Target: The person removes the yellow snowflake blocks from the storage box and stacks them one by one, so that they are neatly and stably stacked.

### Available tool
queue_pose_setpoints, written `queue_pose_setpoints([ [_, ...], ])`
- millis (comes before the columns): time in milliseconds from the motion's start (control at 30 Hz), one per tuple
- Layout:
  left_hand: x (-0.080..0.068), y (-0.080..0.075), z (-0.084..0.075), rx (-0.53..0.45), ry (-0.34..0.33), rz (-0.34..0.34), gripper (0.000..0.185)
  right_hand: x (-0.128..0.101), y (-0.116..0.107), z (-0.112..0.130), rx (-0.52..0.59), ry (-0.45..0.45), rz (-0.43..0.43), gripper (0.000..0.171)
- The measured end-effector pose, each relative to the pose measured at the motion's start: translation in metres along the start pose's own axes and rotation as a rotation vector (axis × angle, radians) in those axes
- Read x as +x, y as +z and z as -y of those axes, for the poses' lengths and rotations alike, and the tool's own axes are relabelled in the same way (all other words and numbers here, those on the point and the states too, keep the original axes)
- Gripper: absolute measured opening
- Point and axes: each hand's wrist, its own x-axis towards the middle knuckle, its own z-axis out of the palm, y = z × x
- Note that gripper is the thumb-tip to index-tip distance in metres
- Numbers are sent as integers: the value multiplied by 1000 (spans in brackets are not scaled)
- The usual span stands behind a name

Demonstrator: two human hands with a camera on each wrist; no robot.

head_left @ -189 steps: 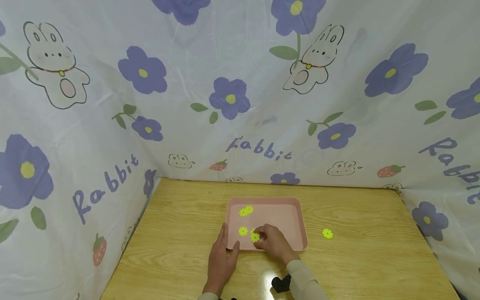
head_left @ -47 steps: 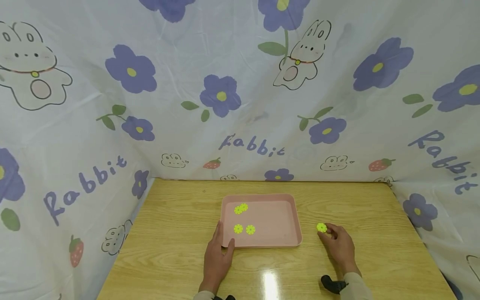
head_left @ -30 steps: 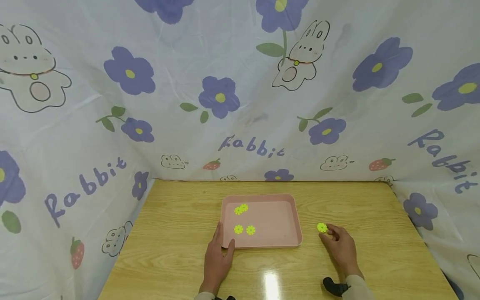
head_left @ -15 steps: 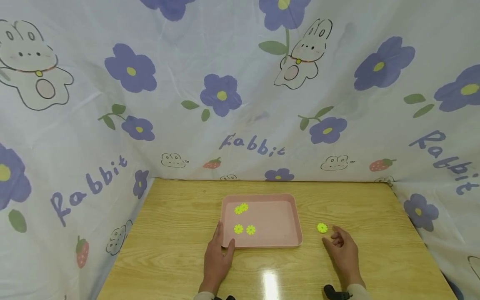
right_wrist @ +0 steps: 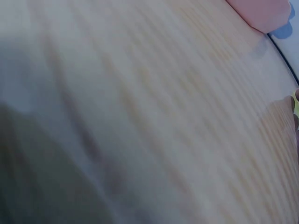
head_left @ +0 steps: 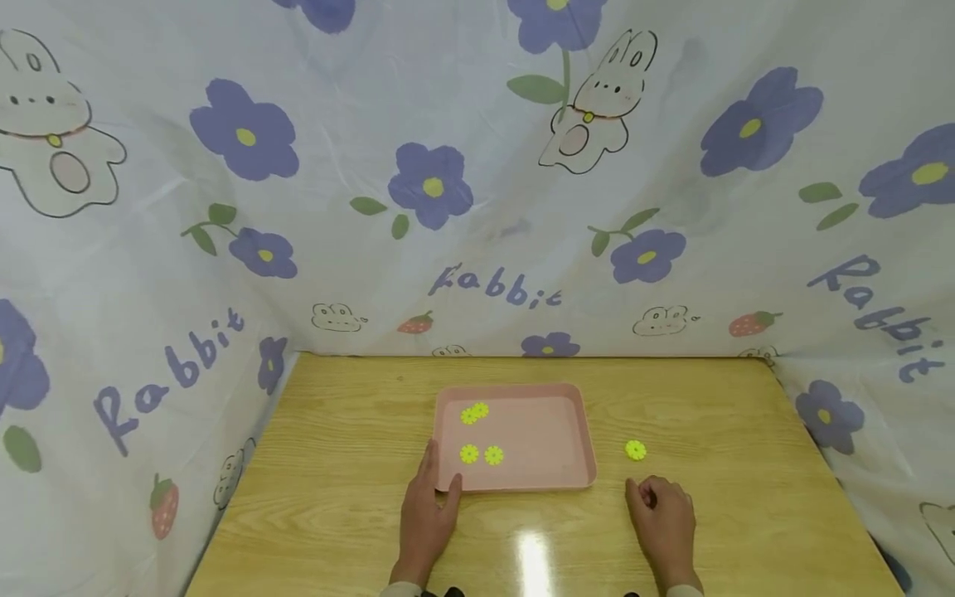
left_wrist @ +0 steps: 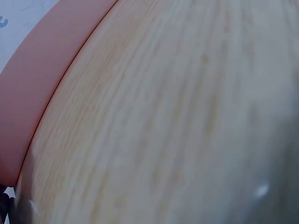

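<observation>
My left hand (head_left: 427, 518) rests at the front left corner of a pink tray (head_left: 515, 487), fingers straight along its left side and thumb at the front rim. Inside the tray lie yellow slotted snowflake discs: one pair (head_left: 474, 413) overlaps at the back left, and a front left disc (head_left: 468, 453) lies beside another disc (head_left: 494, 455). On the wooden table right of the tray is a loose yellow disc (head_left: 635, 450). Just in front of it my right hand (head_left: 662, 518) rests with fingers loosely curled, nothing visible in them. The left wrist view shows the tray's outer wall (left_wrist: 51, 60).
The wooden table (head_left: 343, 439) meets a white curtain (head_left: 336, 215) printed with purple flowers and rabbits, which hangs behind and at both sides. A bright light reflection lies on the table between the forearms.
My right hand first lets go of a disc in the tray, then pinches the loose disc on the right, releases it and draws back toward me. My left hand stays at the tray corner.
</observation>
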Motion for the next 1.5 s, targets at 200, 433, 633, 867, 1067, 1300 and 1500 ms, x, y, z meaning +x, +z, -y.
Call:
queue_pose_setpoints([
  [200, 1, -2, -1, 4, 3, -3, 73, 0, -1, 4, -8, -4, -33, 34],
  [433, 2, -2, -2, -10, 6, 5, 73, -1, -5, 8, -15, 20, -25, 33],
  [633, 4, -4, -1, -17, 8, 3, 73, -3, -1, 8, -14, 30, -19, 35],
  [867, 3, -6, -3, -29, -5, 40, 74, -8, 5, 11, 38, 56, -95, 36],
  [1067, 1, -9, -1, -38, 9, -2, 73, -16, 25, 24, 182, 51, -164, 34],
  [1300, 0, -5, 2, -42, 4, 8, 73, -9, 35, 43, 309, 27, -154, 35],
  [1500, -2, -2, 2, -64, -37, -25, 74, 10, 31, 66, 407, -45, -97, 34],
])
